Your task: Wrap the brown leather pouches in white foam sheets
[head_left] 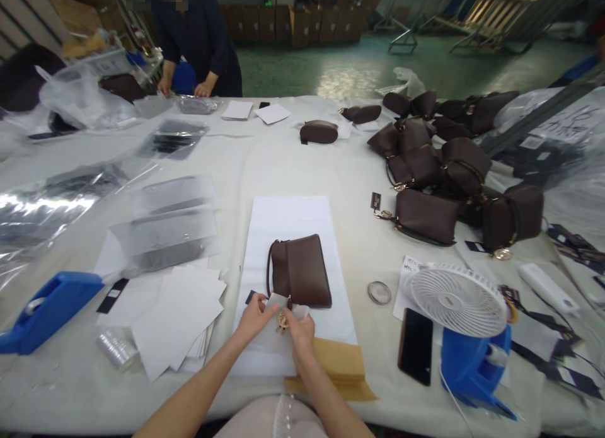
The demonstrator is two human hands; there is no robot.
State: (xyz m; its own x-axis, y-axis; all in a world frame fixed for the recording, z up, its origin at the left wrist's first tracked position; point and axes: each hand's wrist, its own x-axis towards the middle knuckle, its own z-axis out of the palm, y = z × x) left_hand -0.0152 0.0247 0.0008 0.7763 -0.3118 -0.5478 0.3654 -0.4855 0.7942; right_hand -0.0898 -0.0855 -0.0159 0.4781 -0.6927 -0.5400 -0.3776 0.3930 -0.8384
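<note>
A dark brown handbag (302, 271) lies on white paper sheets (290, 217) in front of me. At its near edge hangs a gold charm (282, 320), with a piece of thin translucent tissue paper (273, 340) beneath and around it. My left hand (258, 313) pinches the tissue paper left of the charm, close to a black tag (250, 296). On the other side, my right hand (301, 329) has its fingers closed on the tissue paper, the thumb by the charm. Brown paper (338, 362) sticks out under my right forearm.
Brown handbags (428, 214) are piled at the right. Nearby are a white fan (458, 299), a phone (416, 346) and a blue tape dispenser (477, 368). White cards (177, 312), clear bags (170, 224) and another tape dispenser (57, 312) lie left. A co-worker (196, 41) stands across the table.
</note>
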